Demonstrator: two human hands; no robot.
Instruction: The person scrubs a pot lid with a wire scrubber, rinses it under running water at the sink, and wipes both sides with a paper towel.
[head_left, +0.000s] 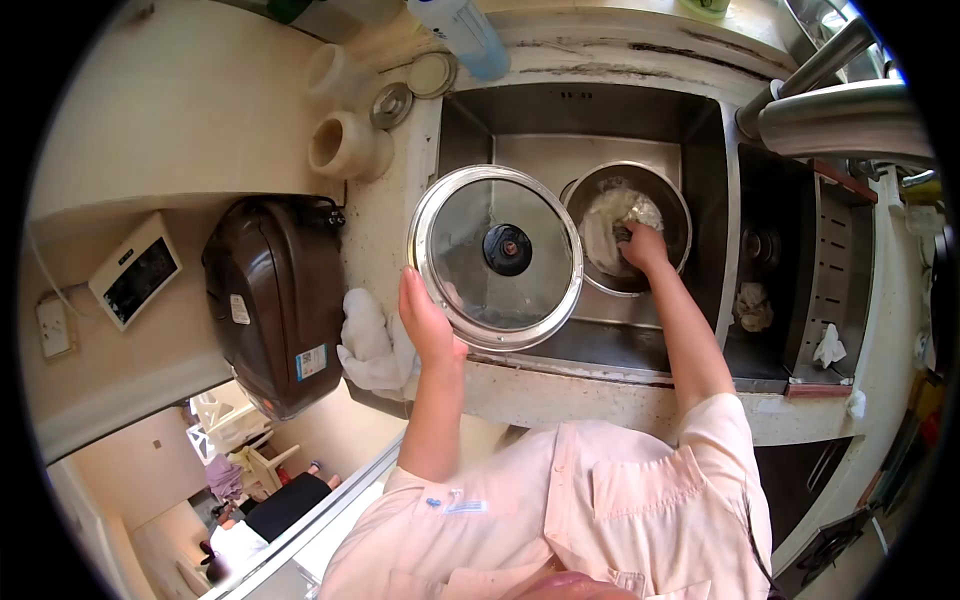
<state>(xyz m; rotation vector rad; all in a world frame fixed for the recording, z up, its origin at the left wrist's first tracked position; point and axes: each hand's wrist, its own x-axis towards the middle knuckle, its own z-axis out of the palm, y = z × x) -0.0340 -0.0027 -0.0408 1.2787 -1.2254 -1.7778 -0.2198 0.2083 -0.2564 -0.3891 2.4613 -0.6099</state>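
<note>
Here at the sink (pixel 590 150), the left hand (pixel 430 322) grips the glass lid (pixel 506 250) by its near-left rim, holding it over the sink's left side! Just to the right, inside the sink, sits the metal pot (pixel 679 215), and the right hand (pixel 645 246) reaches in, fingers touching a pale wad (pixel 603 228); whether they're clenched, I can't tell. A white bundle (pixel 370 345) sits left of the left wrist.
</note>
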